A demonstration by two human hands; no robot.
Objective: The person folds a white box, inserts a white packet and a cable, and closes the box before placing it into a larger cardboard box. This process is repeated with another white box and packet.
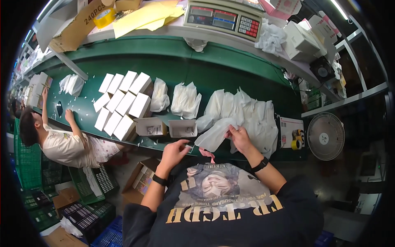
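Note:
My right hand (240, 140) pinches the end of a thin white plastic bag (214, 133), which slants down to the left above the bench edge. My left hand (175, 153) is near the bag's other end, thumb and fingers drawn together. A small pale piece shows at its fingertips, too small to make out. Just beyond the left hand stand an open white box (183, 128) and a second open box (151, 127) with something pale inside. Past my right hand, several white bagged packs (257, 119) lie side by side.
Closed white boxes (123, 103) stand in rows to the left. Smaller bagged bundles (185, 101) lie behind the open boxes. A fan (326, 136) is at the right, beside tape rolls (296, 144). A scale (224, 18) sits on the shelf. A co-worker (61, 142) works at far left.

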